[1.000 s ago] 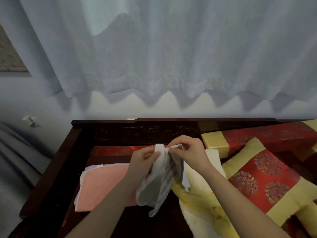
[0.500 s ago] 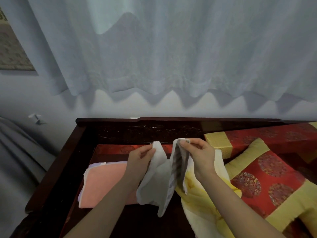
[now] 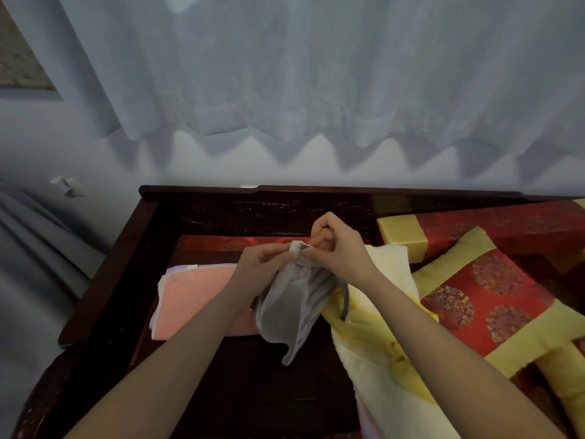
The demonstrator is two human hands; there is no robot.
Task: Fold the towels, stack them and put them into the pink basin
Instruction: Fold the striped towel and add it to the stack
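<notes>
A grey-and-white towel [image 3: 291, 315] hangs in the air over the dark wooden seat. My left hand [image 3: 262, 264] and my right hand [image 3: 338, 248] pinch its top corners, held together. To the left lies a stack of folded towels [image 3: 196, 296], a salmon-pink one on top with white and lilac edges below. Pale yellow towels [image 3: 386, 331] lie loose to the right, under my right forearm. No pink basin is in view.
The dark wooden bench frame [image 3: 126, 258] has a raised back rail and left arm. Red-and-gold cushions [image 3: 481, 296] fill the right side. A white curtain [image 3: 316, 74] hangs behind against the wall.
My hands, which held the towel's top corners apart half a second ago, have come together, so the grey towel now hangs doubled. The view has also tilted down slightly.
</notes>
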